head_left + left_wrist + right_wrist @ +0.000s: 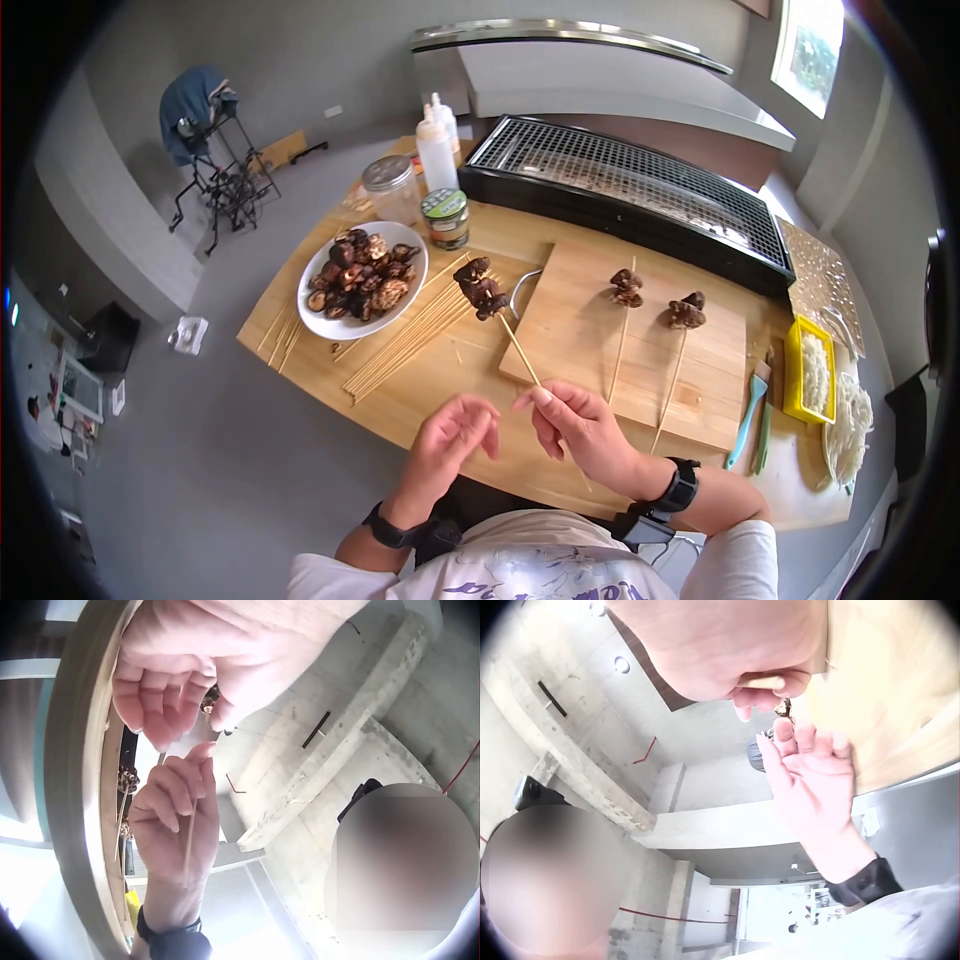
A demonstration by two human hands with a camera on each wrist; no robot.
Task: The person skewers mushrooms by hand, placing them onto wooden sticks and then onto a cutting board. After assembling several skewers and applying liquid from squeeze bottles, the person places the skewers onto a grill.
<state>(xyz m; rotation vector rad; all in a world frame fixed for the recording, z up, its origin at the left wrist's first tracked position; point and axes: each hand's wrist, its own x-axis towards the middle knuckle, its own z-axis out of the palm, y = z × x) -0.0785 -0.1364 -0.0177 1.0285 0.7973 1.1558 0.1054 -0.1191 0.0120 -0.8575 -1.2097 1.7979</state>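
My right hand (592, 432) pinches a bamboo skewer (519, 352) between thumb and fingers. Dark brown mushrooms (482, 290) are threaded on its far end, raised over the table. In the left wrist view the skewer's lower part (190, 840) runs down past the right palm. My left hand (445, 445) hovers just left of the right one, fingers loosely bent and holding nothing. Two more mushroom skewers lie on the cutting board (560, 310), their mushroom heads (626, 288) toward the grill. A white plate (312, 308) heaped with loose mushrooms stands to the left.
Bare bamboo skewers (410, 335) lie beside the plate. Behind them stand a glass jar (392, 200), a green-labelled jar (446, 220) and squeeze bottles (436, 155). A black grill (640, 205) spans the back. At right are a blue brush (743, 425) and a yellow basket (795, 375).
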